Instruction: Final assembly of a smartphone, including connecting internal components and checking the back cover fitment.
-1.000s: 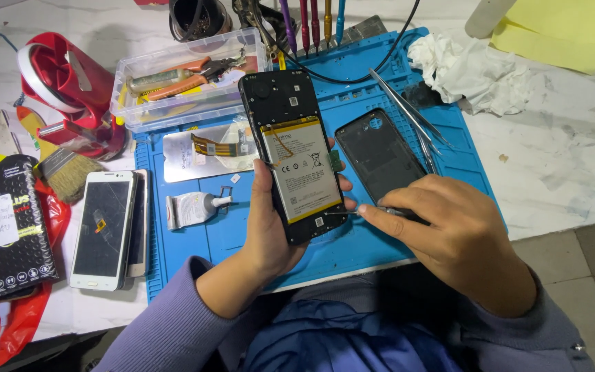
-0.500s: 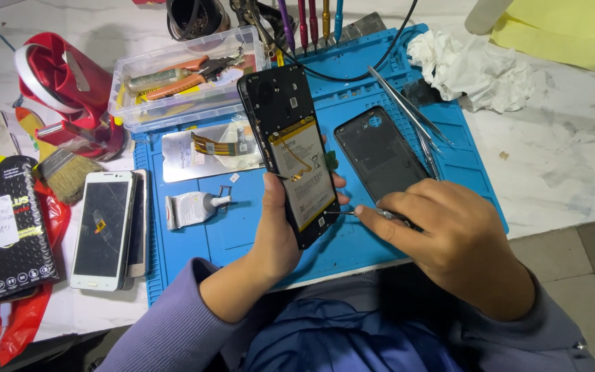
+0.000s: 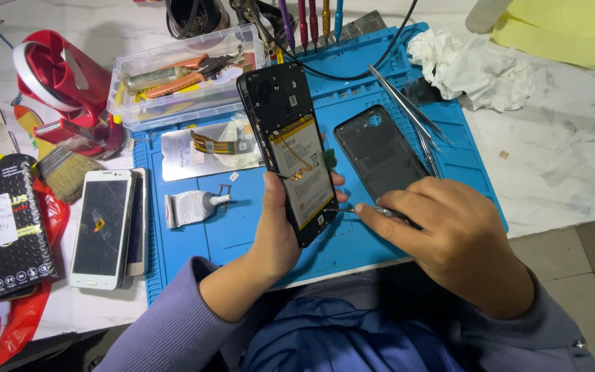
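My left hand grips an opened black phone by its lower end, back side up, so the pale battery and inner parts show. It is tilted above the blue work mat. My right hand pinches a thin metal screwdriver whose tip touches the phone's lower right edge. The phone's removed black back cover lies on the mat just beyond my right hand.
Long tweezers lie right of the cover. A glue tube, a white phone, a brush, a clear tool box, a red tape dispenser, crumpled tissue and a black boxed item surround the mat.
The phone has tilted slightly, its top leaning left. My right hand has shifted a little right and brought the screwdriver tip to the phone's lower right edge.
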